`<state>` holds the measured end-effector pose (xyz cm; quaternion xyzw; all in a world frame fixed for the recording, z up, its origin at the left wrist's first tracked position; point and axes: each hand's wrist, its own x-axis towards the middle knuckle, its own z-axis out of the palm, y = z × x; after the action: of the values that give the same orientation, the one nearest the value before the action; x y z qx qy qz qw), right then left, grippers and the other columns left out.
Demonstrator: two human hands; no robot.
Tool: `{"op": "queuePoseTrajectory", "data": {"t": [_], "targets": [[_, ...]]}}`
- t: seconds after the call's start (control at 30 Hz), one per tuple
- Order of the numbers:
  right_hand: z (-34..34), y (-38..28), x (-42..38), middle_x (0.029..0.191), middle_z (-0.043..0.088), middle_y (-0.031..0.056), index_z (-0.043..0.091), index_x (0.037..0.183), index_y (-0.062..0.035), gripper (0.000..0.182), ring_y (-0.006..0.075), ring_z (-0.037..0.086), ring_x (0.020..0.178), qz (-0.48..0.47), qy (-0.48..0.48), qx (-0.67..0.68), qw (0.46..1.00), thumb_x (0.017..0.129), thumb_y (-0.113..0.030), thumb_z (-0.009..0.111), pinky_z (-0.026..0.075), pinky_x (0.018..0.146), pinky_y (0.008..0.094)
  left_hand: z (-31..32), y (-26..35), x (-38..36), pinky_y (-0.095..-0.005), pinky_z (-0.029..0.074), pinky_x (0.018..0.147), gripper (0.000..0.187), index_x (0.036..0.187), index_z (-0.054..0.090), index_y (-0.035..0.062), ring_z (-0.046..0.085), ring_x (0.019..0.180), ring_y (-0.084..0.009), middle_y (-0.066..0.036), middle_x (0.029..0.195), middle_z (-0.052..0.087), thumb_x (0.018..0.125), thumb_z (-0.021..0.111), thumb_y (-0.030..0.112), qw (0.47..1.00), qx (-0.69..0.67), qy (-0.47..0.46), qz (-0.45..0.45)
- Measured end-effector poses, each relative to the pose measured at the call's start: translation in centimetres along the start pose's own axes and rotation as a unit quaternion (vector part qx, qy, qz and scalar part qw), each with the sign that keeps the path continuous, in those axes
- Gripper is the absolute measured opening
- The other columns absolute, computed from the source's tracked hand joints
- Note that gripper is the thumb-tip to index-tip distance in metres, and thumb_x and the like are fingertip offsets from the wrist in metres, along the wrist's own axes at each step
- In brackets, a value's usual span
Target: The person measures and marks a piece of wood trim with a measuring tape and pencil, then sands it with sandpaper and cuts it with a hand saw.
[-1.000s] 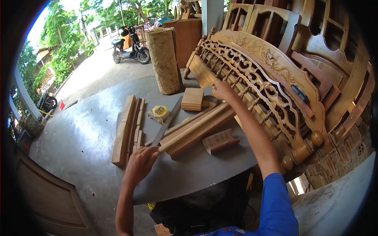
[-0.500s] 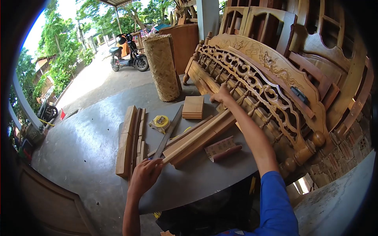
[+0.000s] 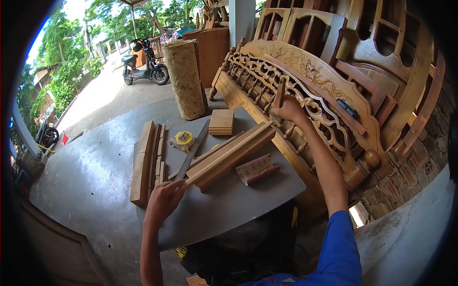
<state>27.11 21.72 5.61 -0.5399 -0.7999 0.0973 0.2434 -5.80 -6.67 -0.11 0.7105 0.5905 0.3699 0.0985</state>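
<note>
My left hand is closed on the near end of a thin wooden strip, beside the end of a long metal blade or ruler. The strip lies along a thicker wooden block. My right hand grips an upright wooden handle near the strip's far end; the tool's lower part is hard to make out. A curled sheet of sandpaper lies right of the block. A yellow tape measure sits left of the blade.
Wooden pieces lie at the left of the grey table. Small stacked boards sit at its back. A woven roll stands behind. Carved wooden furniture fills the right side. A scooter is parked farther off.
My right hand has risen and now holds an upright wooden handle. The view has shifted, so the table and objects appear farther left. My left hand still holds the strip.
</note>
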Motion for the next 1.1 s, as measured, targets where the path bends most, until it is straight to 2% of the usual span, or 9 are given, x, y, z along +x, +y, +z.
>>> {"op": "queuePoseTrajectory", "data": {"t": [0.1,0.27,0.37,0.43,0.6,0.7,0.8,0.93,1.1], "targets": [[1.2,0.2,-0.3,0.083,0.066,0.0108,0.064,0.091,-0.0061,0.03,0.0216,0.064,0.077,-0.092,0.134,0.16,0.974,0.065,-0.019,0.069,0.049,0.074,0.0318,0.0,0.0,-0.1,-0.0338,0.045,0.058,0.018,0.096,0.063,-0.0002,0.059,0.061,-0.0276,-0.018,0.072,0.059,0.082,0.06,0.012,1.0,-0.004,-0.006,-0.001],[-0.4,-1.1,-0.9,0.084,0.067,0.0085,0.063,0.088,-0.006,0.026,0.0182,0.063,0.076,0.04,-0.071,0.151,0.985,0.066,-0.019,0.068,0.049,0.073,0.0307,-0.2,0.3,-0.1,-0.0316,0.045,0.058,0.02,0.097,0.064,-0.0016,0.059,0.06,-0.024,-0.017,0.072,0.061,0.082,0.061,0.011,1.0,0.004,-0.022,-0.018],[0.4,-1.4,-1.4,0.082,0.067,0.0108,0.065,0.087,-0.0059,0.026,0.0223,0.065,0.082,-0.05,0.093,0.123,0.987,0.066,-0.021,0.067,0.05,0.073,0.033,0.0,0.4,-0.2,-0.0297,0.046,0.058,0.02,0.096,0.064,-0.0037,0.06,0.059,-0.0191,-0.016,0.072,0.063,0.081,0.061,0.009,1.0,-0.002,-0.012,-0.006],[1.8,-1.5,-1.7,0.081,0.067,0.0116,0.065,0.083,-0.0059,0.022,0.0251,0.065,0.08,0.0,0.012,0.038,0.999,0.07,-0.024,0.065,0.05,0.074,0.0344,-0.1,0.5,-0.1,-0.0297,0.046,0.058,0.02,0.096,0.064,-0.0037,0.06,0.059,-0.0189,-0.017,0.071,0.062,0.081,0.061,0.009,1.0,-0.013,-0.016,0.006],[3.3,-2.3,-2.1,0.076,0.065,0.0136,0.066,0.084,-0.0075,0.022,0.0297,0.064,0.076,-0.097,0.151,0.127,0.975,0.072,-0.026,0.065,0.05,0.073,0.0372,0.1,0.3,-0.4,-0.0309,0.045,0.058,0.02,0.097,0.064,-0.0019,0.058,0.057,-0.0207,-0.018,0.068,0.061,0.081,0.061,0.011,0.999,-0.033,-0.012,-0.008],[4.3,-3.3,-3.7,0.08,0.065,0.0145,0.066,0.087,-0.0078,0.023,0.0306,0.062,0.082,-0.068,0.135,-0.044,0.988,0.073,-0.026,0.065,0.05,0.07,0.0384,0.2,0.1,-0.3,-0.0303,0.045,0.058,0.02,0.095,0.065,-0.0032,0.058,0.057,-0.0188,-0.018,0.068,0.061,0.081,0.062,0.011,0.999,-0.035,-0.005,-0.004],[4.0,-3.4,-3.0,0.082,0.064,0.0146,0.066,0.087,-0.0084,0.023,0.0313,0.062,0.084,-0.053,-0.007,0.328,0.943,0.076,-0.029,0.062,0.05,0.071,0.0398,0.2,-0.1,-0.3,-0.03,0.045,0.058,0.021,0.095,0.065,-0.0035,0.057,0.056,-0.0182,-0.019,0.069,0.062,0.081,0.062,0.011,0.999,-0.04,0.003,0.003],[2.9,-5.8,-4.4,0.079,0.066,0.0145,0.068,0.082,-0.0076,0.027,0.0312,0.063,0.08,0.003,0.085,-0.069,0.994,0.078,-0.033,0.06,0.049,0.073,0.0396,0.2,-0.3,-0.3,-0.0305,0.046,0.059,0.021,0.095,0.064,-0.0033,0.057,0.054,-0.0182,-0.02,0.068,0.061,0.081,0.061,0.012,0.999,-0.042,0.006,0.008],[5.6,-6.0,-3.5,0.076,0.065,0.0142,0.066,0.079,-0.0064,0.027,0.0316,0.063,0.08,-0.124,0.021,0.195,0.973,0.077,-0.033,0.06,0.049,0.072,0.0401,-0.2,0.1,-0.2,-0.0291,0.048,0.065,0.023,0.096,0.064,-0.0038,0.063,0.067,-0.0152,-0.018,0.075,0.065,0.083,0.061,0.015,0.999,-0.024,-0.023,-0.023]]}}
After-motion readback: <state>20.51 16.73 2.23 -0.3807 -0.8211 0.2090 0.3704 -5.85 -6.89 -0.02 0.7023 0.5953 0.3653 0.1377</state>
